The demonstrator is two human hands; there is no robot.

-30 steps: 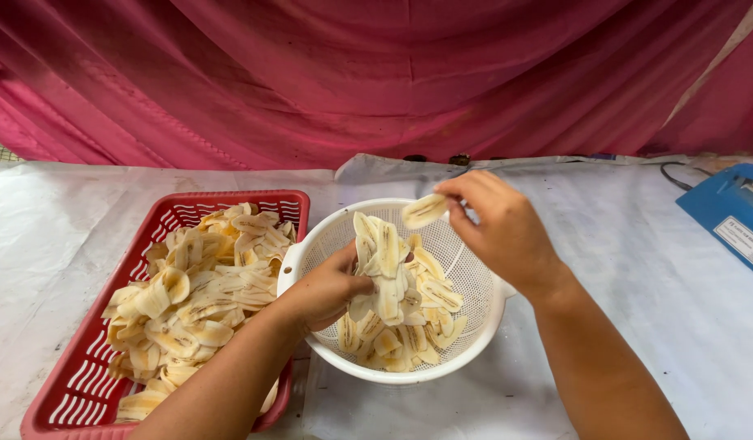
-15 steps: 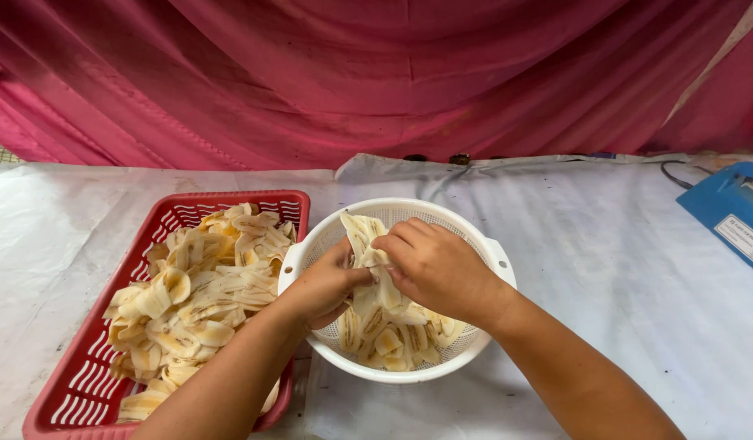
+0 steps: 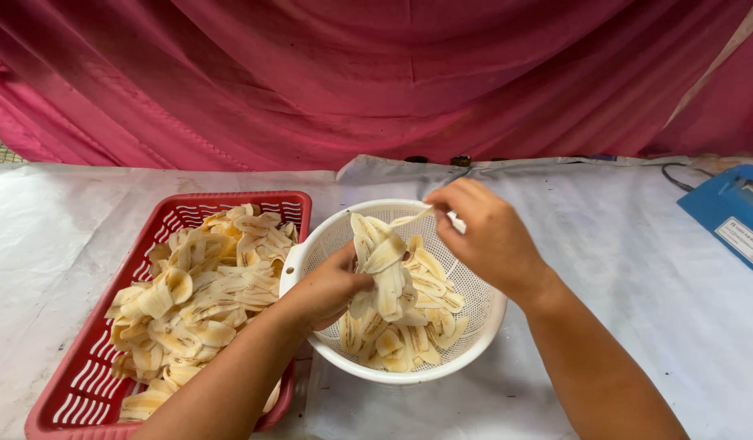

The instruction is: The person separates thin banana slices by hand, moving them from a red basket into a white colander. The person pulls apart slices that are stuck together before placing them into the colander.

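Observation:
A white perforated colander [image 3: 479, 322] sits on the table and holds several pale banana slices [image 3: 409, 326]. My left hand [image 3: 327, 285] reaches into it from the left and grips an upright stack of banana slices [image 3: 380, 261]. Above the colander's far rim, my right hand [image 3: 482, 232] pinches a single thin banana slice [image 3: 413, 217] lifted off the top of that stack. A red slotted plastic basket [image 3: 83, 383] to the left is heaped with several more banana slices [image 3: 201, 293].
A white sheet [image 3: 637, 269] covers the table. A blue machine with a label [image 3: 731, 216] sits at the right edge, a black cable [image 3: 673, 175] beside it. Pink cloth [image 3: 376, 73] hangs along the back.
My right hand went down onto the stack in my left hand, then rose again toward the colander's far rim with one slice. The left hand stayed in place.

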